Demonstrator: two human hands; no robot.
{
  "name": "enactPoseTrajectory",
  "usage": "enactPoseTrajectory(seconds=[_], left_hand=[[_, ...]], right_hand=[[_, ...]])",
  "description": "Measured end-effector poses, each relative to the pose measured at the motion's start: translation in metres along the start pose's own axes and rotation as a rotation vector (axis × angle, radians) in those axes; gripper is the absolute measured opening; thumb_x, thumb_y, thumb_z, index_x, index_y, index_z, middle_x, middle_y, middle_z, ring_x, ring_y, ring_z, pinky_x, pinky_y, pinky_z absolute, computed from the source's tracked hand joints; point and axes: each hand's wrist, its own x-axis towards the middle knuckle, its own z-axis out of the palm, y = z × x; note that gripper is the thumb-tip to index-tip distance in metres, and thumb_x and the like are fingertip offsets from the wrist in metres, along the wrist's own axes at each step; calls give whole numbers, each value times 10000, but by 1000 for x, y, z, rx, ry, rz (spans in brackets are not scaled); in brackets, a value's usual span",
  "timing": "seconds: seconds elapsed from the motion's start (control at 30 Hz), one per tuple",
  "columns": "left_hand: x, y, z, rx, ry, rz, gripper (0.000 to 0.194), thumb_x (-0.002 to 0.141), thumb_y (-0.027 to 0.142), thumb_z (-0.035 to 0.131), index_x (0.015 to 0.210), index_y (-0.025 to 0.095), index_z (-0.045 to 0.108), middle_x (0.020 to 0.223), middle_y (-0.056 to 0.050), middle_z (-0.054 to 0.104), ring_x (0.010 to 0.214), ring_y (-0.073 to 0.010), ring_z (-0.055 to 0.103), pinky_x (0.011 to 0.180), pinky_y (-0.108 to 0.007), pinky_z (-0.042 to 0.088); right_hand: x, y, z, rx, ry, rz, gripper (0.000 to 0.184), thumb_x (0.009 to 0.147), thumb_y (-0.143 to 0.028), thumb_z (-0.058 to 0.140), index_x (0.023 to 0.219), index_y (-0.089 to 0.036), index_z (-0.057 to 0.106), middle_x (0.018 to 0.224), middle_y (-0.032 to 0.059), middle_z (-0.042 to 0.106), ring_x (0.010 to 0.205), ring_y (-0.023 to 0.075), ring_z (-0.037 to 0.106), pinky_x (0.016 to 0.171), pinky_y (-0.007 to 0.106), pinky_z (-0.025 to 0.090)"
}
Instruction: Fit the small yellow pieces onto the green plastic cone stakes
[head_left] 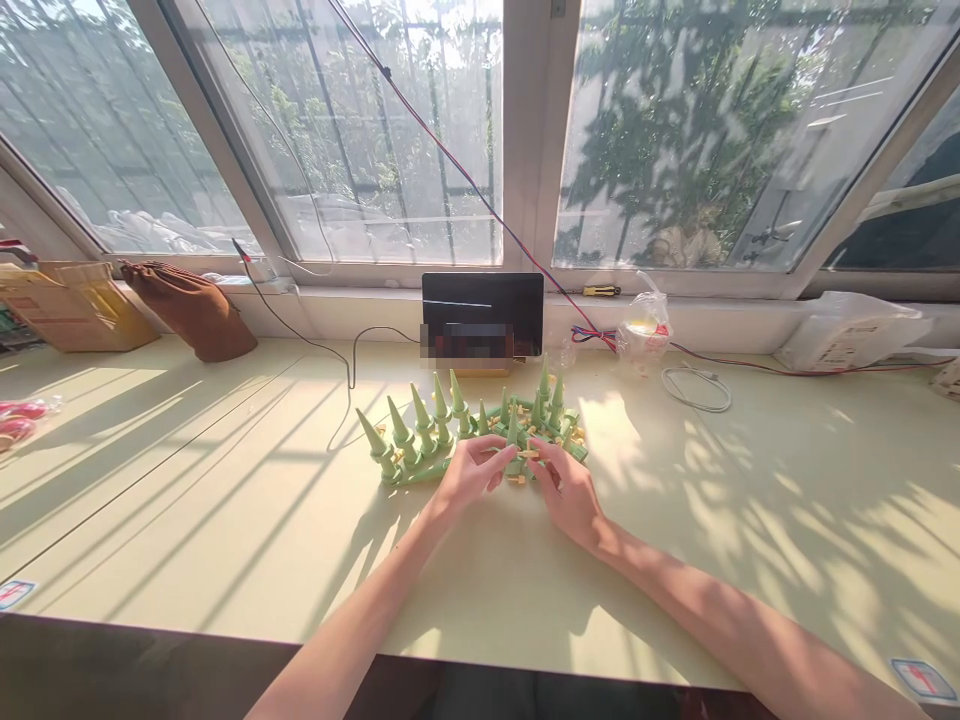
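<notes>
My left hand (472, 472) is closed, thumb and fingers pinching a green cone-shaped piece (512, 428) that points up. Close beside it, my right hand (568, 490) has a small pale-yellow piece (528, 452) between its fingertips, at the base of the cone. Whether the two pieces touch is too small to tell. To the left, several green cones (401, 428) stand upright on ringed bases in two slanting rows. Behind my hands lies a heap of green and yellow pieces (559, 428), partly hidden by my fingers, with a few more cones among it.
A dark-screened device (484, 300) stands behind the pieces, against the window ledge. At the back left are a brown drawstring bag (191, 310) and a cardboard box (71, 305). To the right lie a plastic-wrapped cup (643, 338), a coiled white cable (696, 390) and a screwdriver (601, 291).
</notes>
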Motion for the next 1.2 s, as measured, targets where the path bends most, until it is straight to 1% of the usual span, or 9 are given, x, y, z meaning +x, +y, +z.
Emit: enactPoseTrajectory(seconds=[0.27, 0.37, 0.47, 0.57, 0.7, 0.87, 0.93, 1.1, 1.2], left_hand=[[-1, 3, 0, 19, -28, 2, 357, 827, 515, 682, 800, 160, 659, 443, 58, 432, 438, -97, 409, 529, -259, 334], [-2, 2, 0, 19, -32, -3, 356, 832, 512, 680, 795, 159, 653, 451, 62, 424, 445, -94, 404, 532, -256, 334], [-2, 1, -1, 9, -52, -9, 360, 837, 515, 674, 821, 156, 668, 471, 55, 450, 455, -97, 419, 532, -256, 346], [-2, 1, -2, -13, -107, -4, 357, 839, 510, 672, 871, 155, 700, 509, 39, 491, 480, -104, 438, 540, -260, 366], [-2, 2, -3, -30, -182, 33, 351, 846, 466, 678, 1002, 157, 741, 596, 10, 558, 508, -98, 426, 556, -264, 371], [-2, 3, -3, -37, -217, 60, 375, 867, 435, 661, 1117, 168, 741, 749, -36, 636, 536, -89, 396, 542, -258, 342], [-2, 2, -2, -35, -218, 57, 380, 871, 431, 658, 1139, 173, 735, 749, -33, 627, 541, -87, 383, 533, -253, 326], [-2, 0, -1, -27, -202, 39, 413, 852, 455, 677, 1151, 175, 730, 627, 10, 527, 527, -88, 346, 509, -244, 284], [-3, 0, -1, -27, -201, 43, 428, 852, 464, 679, 1160, 171, 724, 600, 21, 496, 527, -90, 334, 513, -247, 280]], right_hand=[[1, -1, 0, -54, 21, -52, 259, 999, -320, 492, 1186, -196, 621, 866, 38, 696, 513, 100, 523, 540, 263, 527], [1, -2, -1, -50, 18, -55, 252, 1001, -311, 489, 1179, -196, 624, 879, 48, 702, 545, 110, 563, 555, 260, 531], [1, -3, -2, -58, 17, -52, 237, 1002, -287, 483, 1154, -191, 636, 881, 61, 711, 599, 132, 609, 583, 267, 534], [1, -1, -2, -54, 25, -30, 223, 989, -262, 498, 1127, -174, 648, 879, 70, 720, 644, 150, 639, 609, 276, 539], [1, 3, -1, -31, 39, 1, 211, 970, -258, 518, 1102, -170, 657, 886, 72, 731, 696, 165, 667, 638, 285, 553], [1, 5, 0, -18, 41, 17, 204, 956, -274, 530, 1061, -171, 670, 844, 69, 739, 679, 169, 675, 622, 286, 556], [1, 6, 1, -12, 37, 18, 199, 954, -272, 528, 1036, -166, 675, 813, 63, 738, 658, 167, 672, 609, 282, 550], [0, 7, 2, -1, 19, 43, 208, 959, -279, 514, 975, -152, 679, 772, 51, 723, 639, 163, 666, 608, 271, 528], [0, 7, 2, -16, 1, 60, 223, 965, -290, 502, 941, -152, 675, 732, 36, 698, 614, 151, 637, 595, 257, 503]])
